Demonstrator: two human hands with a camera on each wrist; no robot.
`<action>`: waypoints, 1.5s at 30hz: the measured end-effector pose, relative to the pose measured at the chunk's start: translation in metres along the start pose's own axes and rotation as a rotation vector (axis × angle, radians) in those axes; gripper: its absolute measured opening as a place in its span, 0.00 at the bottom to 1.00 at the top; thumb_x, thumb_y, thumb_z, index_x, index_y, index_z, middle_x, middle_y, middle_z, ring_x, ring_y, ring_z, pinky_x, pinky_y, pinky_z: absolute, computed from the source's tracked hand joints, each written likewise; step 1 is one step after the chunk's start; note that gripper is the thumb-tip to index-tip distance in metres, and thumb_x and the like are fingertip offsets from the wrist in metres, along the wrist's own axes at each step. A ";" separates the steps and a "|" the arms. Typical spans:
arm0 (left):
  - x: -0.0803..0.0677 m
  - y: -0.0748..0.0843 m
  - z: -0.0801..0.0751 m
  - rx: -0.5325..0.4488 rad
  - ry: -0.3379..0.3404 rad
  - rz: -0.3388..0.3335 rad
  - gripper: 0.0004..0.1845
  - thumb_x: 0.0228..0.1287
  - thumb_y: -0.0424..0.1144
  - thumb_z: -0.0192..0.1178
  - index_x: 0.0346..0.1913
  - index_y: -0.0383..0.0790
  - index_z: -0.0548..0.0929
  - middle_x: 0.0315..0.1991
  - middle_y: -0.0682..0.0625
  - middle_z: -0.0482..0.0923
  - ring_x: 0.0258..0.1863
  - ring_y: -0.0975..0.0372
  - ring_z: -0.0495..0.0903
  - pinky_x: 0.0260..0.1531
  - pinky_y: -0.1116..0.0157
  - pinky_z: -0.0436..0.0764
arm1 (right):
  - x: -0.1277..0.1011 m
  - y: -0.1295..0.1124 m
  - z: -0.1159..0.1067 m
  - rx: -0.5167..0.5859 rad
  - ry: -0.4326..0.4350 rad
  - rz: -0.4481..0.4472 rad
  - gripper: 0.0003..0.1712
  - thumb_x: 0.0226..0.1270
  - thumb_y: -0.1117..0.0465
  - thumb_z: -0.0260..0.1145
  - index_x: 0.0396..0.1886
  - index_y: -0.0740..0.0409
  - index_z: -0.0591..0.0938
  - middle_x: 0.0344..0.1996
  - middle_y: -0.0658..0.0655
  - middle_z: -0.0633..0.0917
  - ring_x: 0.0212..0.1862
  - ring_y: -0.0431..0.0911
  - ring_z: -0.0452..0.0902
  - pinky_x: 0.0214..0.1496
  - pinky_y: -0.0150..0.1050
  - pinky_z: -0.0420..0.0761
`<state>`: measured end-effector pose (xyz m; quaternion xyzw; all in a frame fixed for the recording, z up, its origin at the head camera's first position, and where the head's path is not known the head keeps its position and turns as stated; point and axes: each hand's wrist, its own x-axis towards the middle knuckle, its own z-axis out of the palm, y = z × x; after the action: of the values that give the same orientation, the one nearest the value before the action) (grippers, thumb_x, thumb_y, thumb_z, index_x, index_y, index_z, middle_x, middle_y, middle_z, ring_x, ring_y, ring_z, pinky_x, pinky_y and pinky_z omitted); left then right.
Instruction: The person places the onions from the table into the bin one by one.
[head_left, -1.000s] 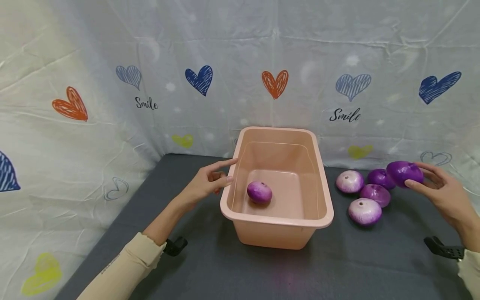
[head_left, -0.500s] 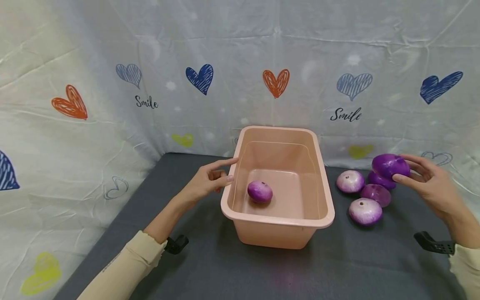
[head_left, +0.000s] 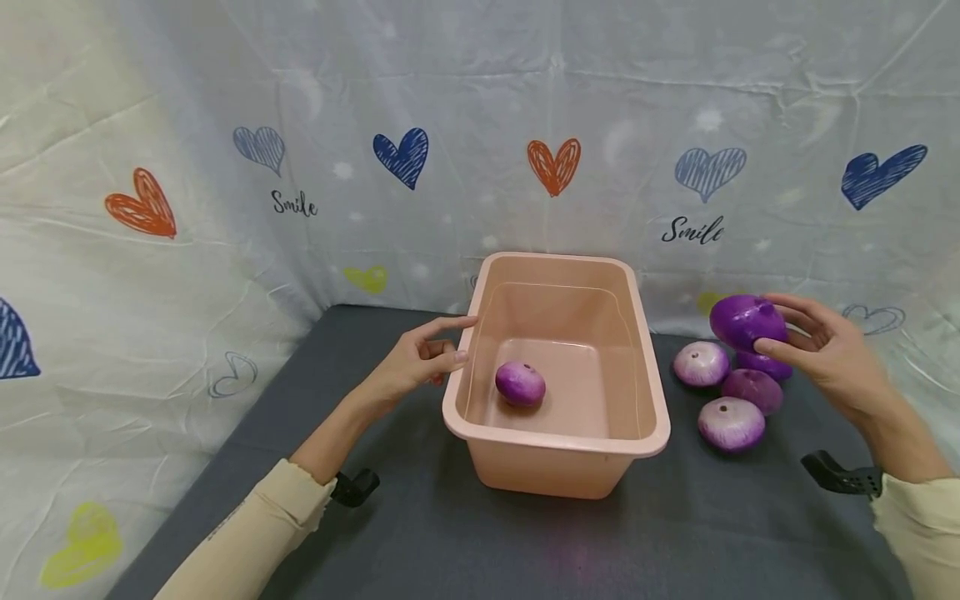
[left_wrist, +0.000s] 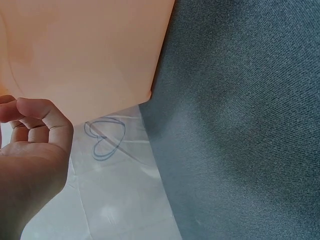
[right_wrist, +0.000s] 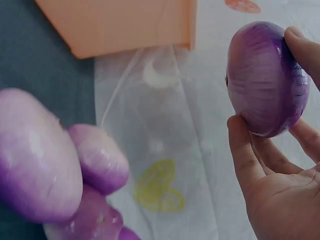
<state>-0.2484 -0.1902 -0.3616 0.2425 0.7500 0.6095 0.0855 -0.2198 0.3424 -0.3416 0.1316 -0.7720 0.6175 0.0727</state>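
Note:
My right hand (head_left: 840,354) grips a purple red onion (head_left: 742,321) between thumb and fingers, raised above the other onions. The right wrist view shows that same onion (right_wrist: 265,80) between the fingertips. At the left side of the peach-coloured plastic tub (head_left: 555,444), my left hand (head_left: 412,360) reaches its extended index finger to the rim, the thumb near the wall and the other fingers bent. One red onion (head_left: 521,383) lies on the tub's floor. Right of the tub sit a pale onion (head_left: 701,364), another pale onion (head_left: 731,423) and a darker onion (head_left: 753,391); one more onion (head_left: 768,367) is partly hidden behind the held one.
A dark grey cloth (head_left: 525,542) covers the table. Behind it hangs a whitish sheet (head_left: 480,100) printed with hearts and the word Smile, close to the tub's far end. Another stretch of sheet (head_left: 150,333) borders the table's left edge.
My right hand has carried the held onion leftward and slightly upward, over the onion group. The left hand, the tub and the onion inside it stay where they were.

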 end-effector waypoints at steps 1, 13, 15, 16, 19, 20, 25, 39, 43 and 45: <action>0.000 0.000 0.000 -0.001 -0.001 0.002 0.29 0.73 0.39 0.64 0.74 0.50 0.73 0.28 0.43 0.74 0.24 0.55 0.66 0.28 0.63 0.70 | 0.002 -0.001 0.003 -0.005 -0.003 -0.001 0.32 0.71 0.73 0.66 0.72 0.55 0.72 0.59 0.51 0.75 0.53 0.35 0.80 0.48 0.28 0.79; -0.001 0.000 0.001 -0.023 0.003 0.004 0.28 0.73 0.40 0.64 0.74 0.51 0.73 0.27 0.41 0.74 0.23 0.54 0.64 0.29 0.63 0.69 | 0.022 -0.020 0.034 -0.172 -0.022 -0.026 0.35 0.70 0.67 0.70 0.74 0.51 0.70 0.65 0.57 0.72 0.57 0.37 0.76 0.51 0.27 0.77; -0.002 0.000 0.001 -0.019 0.006 0.003 0.28 0.73 0.40 0.63 0.74 0.51 0.73 0.28 0.37 0.73 0.23 0.52 0.63 0.29 0.62 0.69 | 0.026 -0.023 0.039 -0.157 -0.031 -0.046 0.35 0.69 0.68 0.70 0.74 0.53 0.70 0.65 0.59 0.72 0.57 0.39 0.77 0.51 0.28 0.77; -0.002 -0.001 0.001 -0.016 0.008 0.002 0.28 0.73 0.40 0.63 0.74 0.51 0.73 0.29 0.35 0.73 0.23 0.52 0.63 0.29 0.62 0.69 | 0.028 -0.024 0.042 -0.148 -0.036 -0.055 0.35 0.69 0.69 0.70 0.74 0.54 0.71 0.65 0.59 0.72 0.57 0.39 0.77 0.52 0.29 0.77; -0.002 -0.002 0.001 -0.009 0.015 -0.008 0.28 0.74 0.40 0.63 0.74 0.52 0.73 0.29 0.31 0.70 0.23 0.50 0.63 0.29 0.62 0.70 | 0.034 -0.028 0.050 -0.118 -0.054 -0.078 0.35 0.68 0.70 0.71 0.73 0.55 0.71 0.64 0.59 0.73 0.57 0.40 0.78 0.51 0.31 0.78; -0.002 -0.002 0.001 -0.009 0.016 -0.009 0.28 0.74 0.40 0.63 0.74 0.52 0.73 0.30 0.29 0.69 0.24 0.50 0.63 0.29 0.62 0.70 | 0.035 -0.030 0.053 -0.108 -0.061 -0.088 0.35 0.68 0.70 0.71 0.73 0.55 0.71 0.64 0.59 0.74 0.57 0.41 0.78 0.51 0.31 0.79; -0.002 -0.002 0.000 -0.003 0.014 -0.014 0.28 0.74 0.42 0.63 0.74 0.53 0.73 0.29 0.33 0.71 0.24 0.52 0.64 0.29 0.62 0.70 | 0.043 -0.035 0.065 -0.085 -0.110 -0.130 0.35 0.67 0.71 0.71 0.72 0.54 0.72 0.65 0.60 0.74 0.59 0.44 0.78 0.51 0.33 0.80; -0.003 -0.003 0.000 -0.002 0.007 -0.014 0.28 0.74 0.42 0.63 0.74 0.54 0.72 0.23 0.46 0.69 0.24 0.55 0.65 0.30 0.61 0.70 | 0.062 -0.043 0.099 -0.016 -0.226 -0.176 0.36 0.63 0.72 0.73 0.71 0.57 0.74 0.65 0.62 0.75 0.61 0.51 0.77 0.54 0.38 0.79; -0.003 -0.002 0.001 -0.001 0.004 -0.016 0.28 0.74 0.43 0.63 0.75 0.55 0.72 0.23 0.45 0.68 0.24 0.55 0.65 0.30 0.61 0.70 | 0.068 -0.045 0.109 -0.006 -0.251 -0.192 0.37 0.62 0.73 0.74 0.71 0.59 0.74 0.64 0.63 0.75 0.60 0.53 0.77 0.55 0.38 0.79; -0.002 -0.001 0.001 0.003 -0.001 -0.013 0.28 0.74 0.43 0.63 0.75 0.54 0.72 0.23 0.45 0.68 0.24 0.54 0.65 0.30 0.60 0.70 | 0.069 -0.047 0.112 -0.001 -0.263 -0.191 0.37 0.61 0.73 0.75 0.71 0.59 0.74 0.64 0.62 0.75 0.60 0.52 0.77 0.55 0.38 0.79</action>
<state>-0.2461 -0.1904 -0.3636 0.2381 0.7522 0.6078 0.0895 -0.2664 0.2158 -0.3041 0.2842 -0.7592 0.5848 0.0293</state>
